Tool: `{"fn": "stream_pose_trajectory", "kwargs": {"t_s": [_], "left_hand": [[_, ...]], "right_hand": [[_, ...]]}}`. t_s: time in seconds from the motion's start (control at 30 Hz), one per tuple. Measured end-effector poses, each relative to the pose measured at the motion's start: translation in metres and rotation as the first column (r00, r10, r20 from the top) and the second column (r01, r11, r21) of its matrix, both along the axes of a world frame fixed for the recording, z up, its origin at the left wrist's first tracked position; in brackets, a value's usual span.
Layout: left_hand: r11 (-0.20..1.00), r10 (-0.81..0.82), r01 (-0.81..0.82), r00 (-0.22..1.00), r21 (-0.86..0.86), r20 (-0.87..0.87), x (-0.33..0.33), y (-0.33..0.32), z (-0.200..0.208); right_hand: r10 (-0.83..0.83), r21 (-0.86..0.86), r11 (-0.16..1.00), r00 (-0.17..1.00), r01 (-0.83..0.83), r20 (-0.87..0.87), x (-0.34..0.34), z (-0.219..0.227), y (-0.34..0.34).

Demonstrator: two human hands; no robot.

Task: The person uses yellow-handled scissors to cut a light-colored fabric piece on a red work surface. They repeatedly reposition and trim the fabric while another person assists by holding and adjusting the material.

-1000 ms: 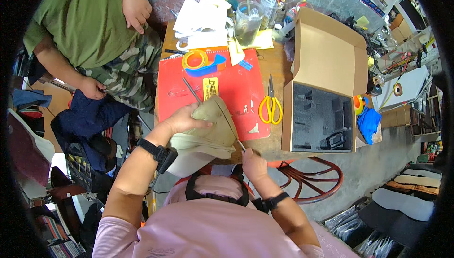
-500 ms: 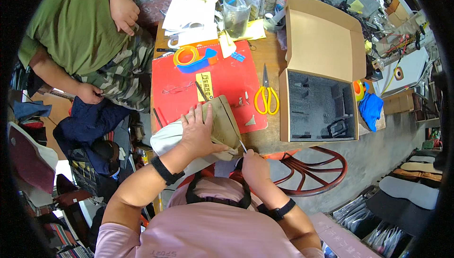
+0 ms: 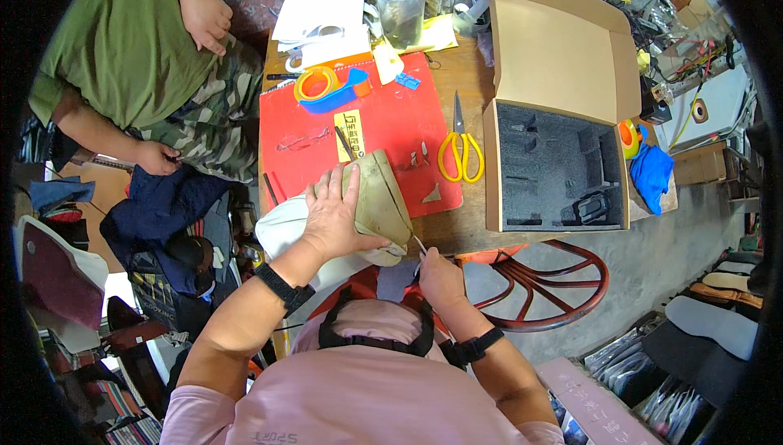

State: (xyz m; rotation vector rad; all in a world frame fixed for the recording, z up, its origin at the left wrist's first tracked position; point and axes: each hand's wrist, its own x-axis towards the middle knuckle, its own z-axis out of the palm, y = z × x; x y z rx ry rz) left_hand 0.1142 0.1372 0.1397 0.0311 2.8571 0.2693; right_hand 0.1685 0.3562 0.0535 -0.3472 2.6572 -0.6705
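Note:
A khaki and white item (image 3: 381, 198) with a dark seam lies at the near edge of the table; I cannot tell its exact kind. My left hand (image 3: 333, 215) rests over it with fingers stretched and spread, pressing it down, the thumb toward its near edge. Beside its near right corner, my right hand (image 3: 441, 280) is closed round a thin, light-coloured pointed tool (image 3: 420, 245). The tool's tip is at that corner, and its handle is mostly hidden in my fingers. Yellow-handled scissors (image 3: 461, 147) lie on the table to the right, apart from both hands.
A red folder (image 3: 314, 139) carries an orange-and-blue tape dispenser (image 3: 330, 90) and small pale scraps (image 3: 432, 194). An open cardboard box (image 3: 563, 74) with grey foam stands at the right. A plastic cup (image 3: 400, 8) and papers sit behind. Another person's hand (image 3: 205, 19) is at the far left.
The whole view has shifted slightly. My left hand still presses the khaki item, its thumb now lying straighter along the near edge. My right hand stays at the corner with the tool.

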Motion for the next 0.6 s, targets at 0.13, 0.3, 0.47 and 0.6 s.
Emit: {"fn": "stream_pose_trajectory", "kwargs": {"t_s": [0.13, 0.3, 0.47, 0.6], "left_hand": [[1.000, 0.015, -0.015, 0.999, -0.010, 0.041, -0.003, -0.001, 0.001], [1.000, 0.019, -0.020, 0.998, 0.015, 0.055, -0.001, 0.001, 0.007], [0.993, -0.014, 0.007, 0.998, 0.122, 0.063, -0.004, -0.016, 0.000], [0.993, -0.039, 0.039, 0.999, 0.114, 0.000, 0.002, -0.010, 0.005]], "right_hand": [[-0.021, -0.003, 1.000, 0.999, 0.021, 0.042, -0.002, -0.007, -0.002], [-0.019, -0.054, 0.998, 0.999, 0.021, 0.035, 0.009, -0.009, 0.005], [-0.087, -0.032, 0.995, 0.991, 0.091, 0.100, 0.040, 0.023, 0.032], [-0.252, -0.350, 0.910, 0.967, 0.224, -0.036, 0.022, 0.010, 0.042]]}}
